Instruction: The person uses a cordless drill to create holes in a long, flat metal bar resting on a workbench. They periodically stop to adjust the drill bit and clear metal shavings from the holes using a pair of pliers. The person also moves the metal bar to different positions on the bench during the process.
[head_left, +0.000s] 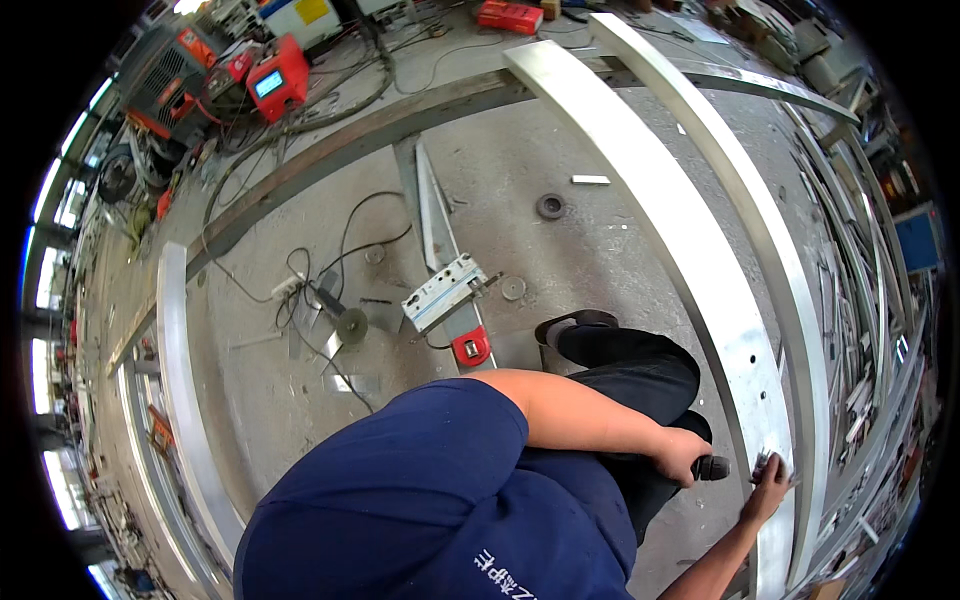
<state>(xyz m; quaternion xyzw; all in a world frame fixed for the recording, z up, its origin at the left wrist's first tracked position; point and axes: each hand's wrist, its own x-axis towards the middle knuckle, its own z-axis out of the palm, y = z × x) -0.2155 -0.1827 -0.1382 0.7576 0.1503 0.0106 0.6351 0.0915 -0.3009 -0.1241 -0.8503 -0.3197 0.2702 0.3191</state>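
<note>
My left hand [682,455] is closed around a tool whose black, rounded end [712,467] sticks out toward the right; the rest is hidden in my grip. To its right, my right hand [768,492] rests at the near part of a wide silver metal beam [690,240]. Its fingers are pinched over a small shiny piece [765,462] that is too small to make out. Two dark holes [758,377] show in the beam's face just beyond that hand. A second, narrower silver beam [745,165] runs alongside on the right.
A steel support bar [360,125] crosses beneath the beams' far ends. On the central bar sit a drilled metal block [445,293] and a red tape measure [470,347]. An angle grinder [345,320] with its cord lies on the floor. Metal lengths [850,250] are piled at right.
</note>
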